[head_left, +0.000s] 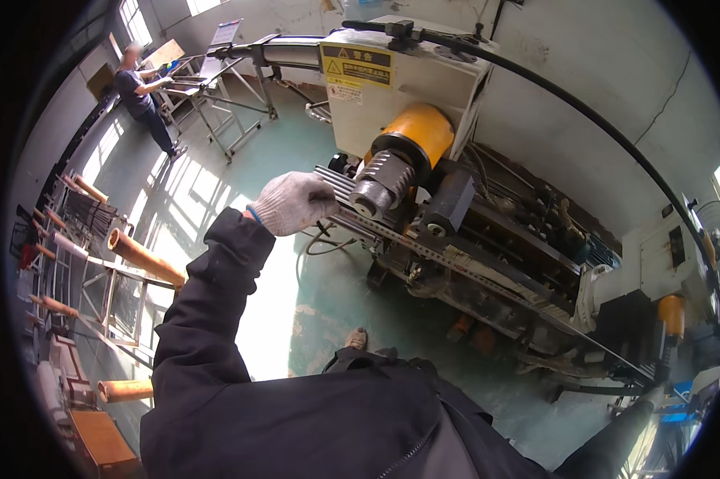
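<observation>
My left hand (292,203), in a pale knitted glove, reaches to the near left end of a long machine. Its fingers are curled together beside a row of thin metal bars (338,185); whatever they grip is hidden. Just right of them sits a ribbed steel chuck (384,182) on an orange cylinder (424,134). A dark block (453,203) stands beside the chuck. Far off at the lower right, my right arm (607,439) stretches toward the machine's other end. The right hand is too blurred there to make out its fingers.
A perforated rail (456,254) runs along the machine's near side, and a black hose (583,100) arches over it. Racks with orange-brown tubes (144,257) stand at left. Another person (143,96) works at a table (196,86) at the far left. A cable (320,239) hangs below my left hand.
</observation>
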`<state>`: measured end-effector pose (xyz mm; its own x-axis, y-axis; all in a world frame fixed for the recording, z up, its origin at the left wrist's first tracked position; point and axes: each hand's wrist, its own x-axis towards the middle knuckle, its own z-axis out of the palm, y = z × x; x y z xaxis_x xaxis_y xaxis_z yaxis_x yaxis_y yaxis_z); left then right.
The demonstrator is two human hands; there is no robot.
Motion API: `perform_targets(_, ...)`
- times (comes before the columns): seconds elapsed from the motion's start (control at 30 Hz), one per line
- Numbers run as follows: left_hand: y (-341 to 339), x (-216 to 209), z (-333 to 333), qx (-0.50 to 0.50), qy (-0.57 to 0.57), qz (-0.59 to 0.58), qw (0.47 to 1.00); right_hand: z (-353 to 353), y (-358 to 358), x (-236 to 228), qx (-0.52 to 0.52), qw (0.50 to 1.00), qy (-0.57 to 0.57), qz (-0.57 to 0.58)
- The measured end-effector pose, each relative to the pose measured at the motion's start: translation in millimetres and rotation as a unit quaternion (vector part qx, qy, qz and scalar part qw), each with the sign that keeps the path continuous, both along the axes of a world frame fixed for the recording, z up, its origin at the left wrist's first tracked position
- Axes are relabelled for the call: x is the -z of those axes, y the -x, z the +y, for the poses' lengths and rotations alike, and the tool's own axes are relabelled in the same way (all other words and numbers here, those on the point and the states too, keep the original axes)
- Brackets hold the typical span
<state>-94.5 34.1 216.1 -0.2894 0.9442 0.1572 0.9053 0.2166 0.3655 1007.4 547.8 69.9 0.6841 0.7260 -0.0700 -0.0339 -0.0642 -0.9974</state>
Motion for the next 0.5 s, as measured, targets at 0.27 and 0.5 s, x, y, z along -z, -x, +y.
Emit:
perform_targets(0.27,19,9,6,0.006,0.000,-0.031,0.999,13,43,-23,-0.013,0.998,0.029,-0.051)
perform_targets(0.5,22,8,11,-0.007,0.023,-0.026,0.999,14,71,-27,-0.032,0.997,0.034,-0.065)
